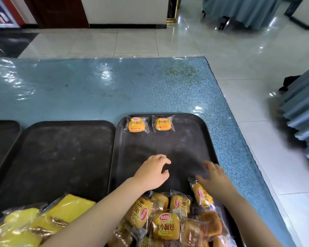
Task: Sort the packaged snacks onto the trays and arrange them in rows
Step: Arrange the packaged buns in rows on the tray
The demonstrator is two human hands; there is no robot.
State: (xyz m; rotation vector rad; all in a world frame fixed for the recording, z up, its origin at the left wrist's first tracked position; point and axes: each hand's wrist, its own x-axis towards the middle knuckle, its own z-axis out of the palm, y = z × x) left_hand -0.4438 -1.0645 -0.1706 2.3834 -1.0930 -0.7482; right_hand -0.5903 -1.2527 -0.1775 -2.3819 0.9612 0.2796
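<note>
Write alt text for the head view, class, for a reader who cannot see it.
Two bare hands, left hand and right hand, reach over a dark tray holding two bread packets in a far row and a heap of packets nearest.

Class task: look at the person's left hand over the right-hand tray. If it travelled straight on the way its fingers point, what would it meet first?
The left hand points up-right across bare tray. The way looks free; it likely passes right of the second bread packet, reaching the far rim, though depth is unclear.
</note>
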